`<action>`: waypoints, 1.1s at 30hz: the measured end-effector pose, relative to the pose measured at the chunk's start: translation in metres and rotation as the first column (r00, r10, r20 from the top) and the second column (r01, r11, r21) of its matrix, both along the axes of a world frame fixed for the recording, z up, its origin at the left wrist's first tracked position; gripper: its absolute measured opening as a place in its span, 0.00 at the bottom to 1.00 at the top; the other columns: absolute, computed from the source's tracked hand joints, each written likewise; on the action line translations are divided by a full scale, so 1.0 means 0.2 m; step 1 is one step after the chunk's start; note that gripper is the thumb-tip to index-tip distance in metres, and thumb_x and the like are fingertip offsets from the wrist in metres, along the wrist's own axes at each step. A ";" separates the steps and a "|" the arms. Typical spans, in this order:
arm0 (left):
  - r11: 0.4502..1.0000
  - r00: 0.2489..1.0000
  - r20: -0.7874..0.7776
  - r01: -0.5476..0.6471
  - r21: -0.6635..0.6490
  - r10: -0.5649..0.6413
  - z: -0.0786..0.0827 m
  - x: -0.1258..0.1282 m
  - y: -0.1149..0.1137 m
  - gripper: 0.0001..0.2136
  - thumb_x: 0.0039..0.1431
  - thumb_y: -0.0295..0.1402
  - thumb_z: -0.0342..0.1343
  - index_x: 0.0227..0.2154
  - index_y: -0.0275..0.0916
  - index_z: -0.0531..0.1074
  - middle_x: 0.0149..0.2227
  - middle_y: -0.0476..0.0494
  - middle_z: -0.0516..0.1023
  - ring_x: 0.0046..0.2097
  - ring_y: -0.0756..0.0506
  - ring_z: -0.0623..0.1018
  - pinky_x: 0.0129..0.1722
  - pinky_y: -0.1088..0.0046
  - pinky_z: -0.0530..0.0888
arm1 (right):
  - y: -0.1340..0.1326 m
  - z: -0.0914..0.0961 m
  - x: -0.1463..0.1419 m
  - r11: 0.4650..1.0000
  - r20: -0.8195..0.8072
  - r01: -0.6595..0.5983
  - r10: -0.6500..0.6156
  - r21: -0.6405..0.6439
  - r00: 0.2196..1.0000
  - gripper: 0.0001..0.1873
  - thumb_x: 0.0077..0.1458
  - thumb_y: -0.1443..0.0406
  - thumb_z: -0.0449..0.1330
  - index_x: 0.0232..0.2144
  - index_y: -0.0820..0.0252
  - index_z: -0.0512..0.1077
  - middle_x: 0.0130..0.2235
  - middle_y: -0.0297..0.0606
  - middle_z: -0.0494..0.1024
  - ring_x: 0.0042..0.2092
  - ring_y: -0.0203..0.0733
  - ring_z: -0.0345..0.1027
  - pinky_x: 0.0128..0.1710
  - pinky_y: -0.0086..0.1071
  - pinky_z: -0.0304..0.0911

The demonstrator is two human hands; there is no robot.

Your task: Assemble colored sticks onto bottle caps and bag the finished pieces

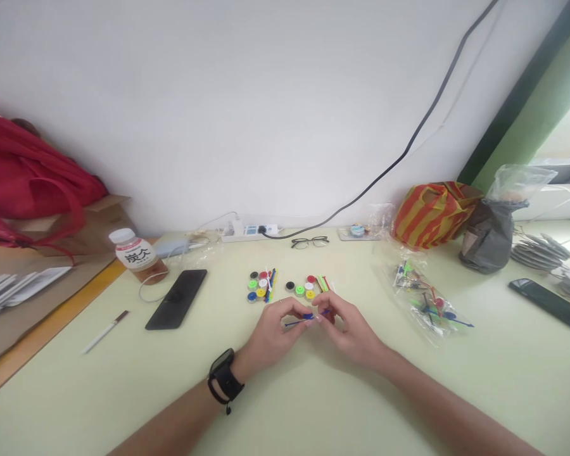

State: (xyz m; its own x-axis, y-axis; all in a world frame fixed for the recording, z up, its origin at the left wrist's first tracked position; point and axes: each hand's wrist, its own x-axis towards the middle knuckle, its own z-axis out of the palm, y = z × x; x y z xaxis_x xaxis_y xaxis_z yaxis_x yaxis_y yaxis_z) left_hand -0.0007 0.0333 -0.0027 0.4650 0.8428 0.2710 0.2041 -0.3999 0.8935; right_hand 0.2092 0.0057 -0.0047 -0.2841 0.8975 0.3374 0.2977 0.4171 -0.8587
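My left hand and my right hand meet over the table, thumbs and fingertips pinched together. Between them are small blue plastic parts: a thin blue stick juts out to the left from my left fingers, and more blue shows at my right fingertips. Whether these parts are joined is hidden by the fingers. Just beyond my hands lies a group of small coloured discs with thin plastic sticks. A similar group of discs and coloured sticks lies left of it.
Clear bags of coloured parts lie to the right. Leftward are a black phone, a pen and a drink bottle. Glasses and a power strip sit by the wall. A striped bag stands back right.
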 end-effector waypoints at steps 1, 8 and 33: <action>1.000 1.000 -0.011 0.012 0.001 -0.011 0.00 0.00 0.00 0.06 0.64 0.36 0.63 0.37 0.39 0.77 0.39 0.42 0.83 0.41 0.43 0.81 0.43 0.69 0.76 | 0.00 0.00 0.00 1.000 -0.006 -0.009 0.009 -0.006 1.000 0.08 0.66 0.64 0.55 0.47 0.55 0.68 0.37 0.36 0.73 0.36 0.39 0.66 0.36 0.32 0.66; 0.977 0.980 0.163 0.141 -0.157 -0.115 0.03 0.01 0.00 0.08 0.63 0.37 0.64 0.39 0.38 0.76 0.42 0.40 0.81 0.44 0.43 0.80 0.47 0.67 0.76 | 0.01 0.00 0.01 0.999 -0.037 -0.002 0.000 -0.054 0.999 0.09 0.66 0.61 0.57 0.47 0.56 0.69 0.39 0.37 0.74 0.37 0.40 0.68 0.38 0.33 0.66; 0.905 0.946 0.323 0.126 -0.405 0.013 -0.02 -0.03 0.09 0.14 0.51 0.33 0.74 0.39 0.36 0.80 0.45 0.39 0.84 0.47 0.42 0.83 0.53 0.63 0.78 | 0.00 -0.06 0.02 0.989 0.084 0.001 -0.013 0.145 0.996 0.44 0.69 0.63 0.51 0.73 0.43 0.26 0.52 0.41 0.68 0.33 0.36 0.66 0.39 0.35 0.70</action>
State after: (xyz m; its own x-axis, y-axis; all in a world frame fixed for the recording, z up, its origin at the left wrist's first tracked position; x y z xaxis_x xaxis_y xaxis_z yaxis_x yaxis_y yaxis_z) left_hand -0.0072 0.0513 -0.0075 0.4654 0.8842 0.0400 -0.1227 0.0197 0.9922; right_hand 0.2122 0.0056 -0.0171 -0.3112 0.8428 0.4390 0.3698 0.5330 -0.7610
